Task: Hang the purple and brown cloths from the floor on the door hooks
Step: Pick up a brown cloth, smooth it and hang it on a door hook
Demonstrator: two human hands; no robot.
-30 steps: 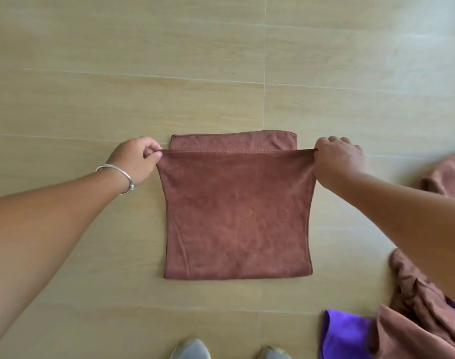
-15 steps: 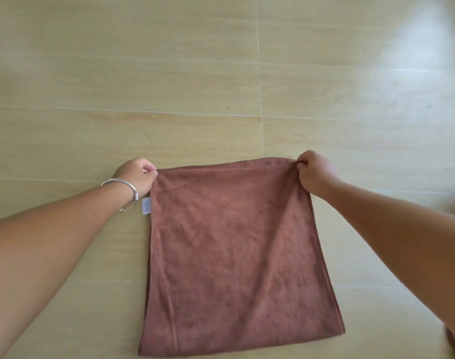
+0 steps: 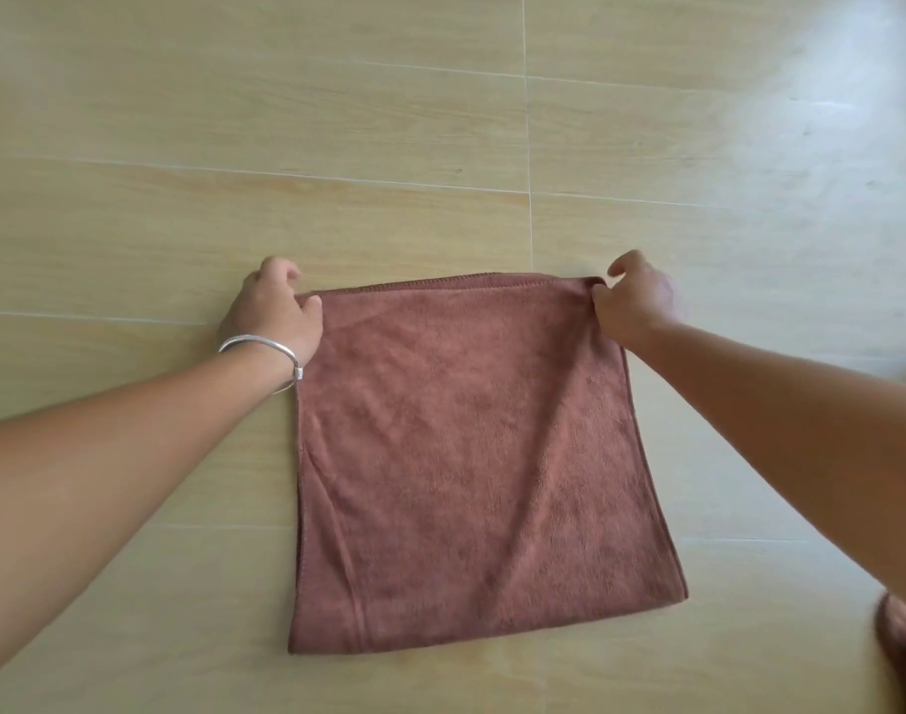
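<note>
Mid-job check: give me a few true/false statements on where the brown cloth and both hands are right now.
1. The brown cloth lies spread on the floor. True.
2. The left hand pinches a far corner of the cloth. True.
3. The right hand rests on the floor, apart from the cloth. False: it pinches the other far corner.
4. The bracelet is on the right wrist. False: left wrist.
5. A door hook is in view. False: none shows.

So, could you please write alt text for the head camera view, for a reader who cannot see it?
A person's left hand and right hand each pinch a far corner of a brown cloth lying flat on a light wood-pattern floor. A silver bracelet sits on the left wrist, and part of another brown cloth shows at lower right.
</note>
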